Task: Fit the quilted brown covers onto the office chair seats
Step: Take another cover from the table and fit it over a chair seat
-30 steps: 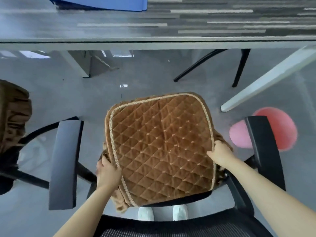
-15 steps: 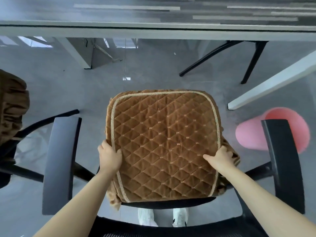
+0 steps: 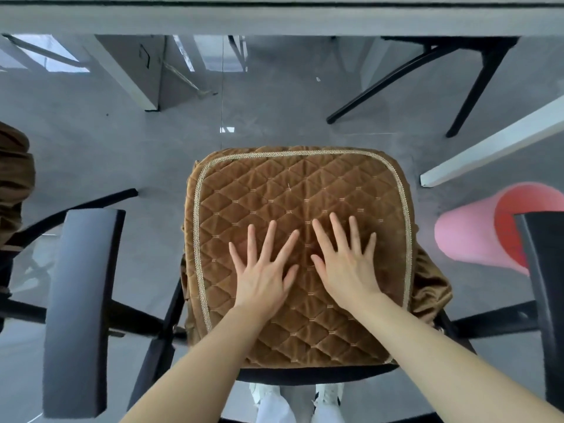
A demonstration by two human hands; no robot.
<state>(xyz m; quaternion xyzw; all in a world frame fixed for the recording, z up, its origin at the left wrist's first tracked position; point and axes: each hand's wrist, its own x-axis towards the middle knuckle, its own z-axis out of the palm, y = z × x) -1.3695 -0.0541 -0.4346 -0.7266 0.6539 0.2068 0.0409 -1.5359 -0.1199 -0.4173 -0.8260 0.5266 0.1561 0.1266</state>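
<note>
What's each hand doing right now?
Left hand: open, fingers spread, pressing flat on the quilted brown cover.
Right hand: open, fingers spread, pressing flat on the same cover.

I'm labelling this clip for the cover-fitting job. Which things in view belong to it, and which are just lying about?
Part of the job:
quilted brown cover
office chair seat
left hand, flat on the cover
right hand, flat on the cover
second brown cover at the left edge

Lying about:
pink bin
desk
black armrest
</note>
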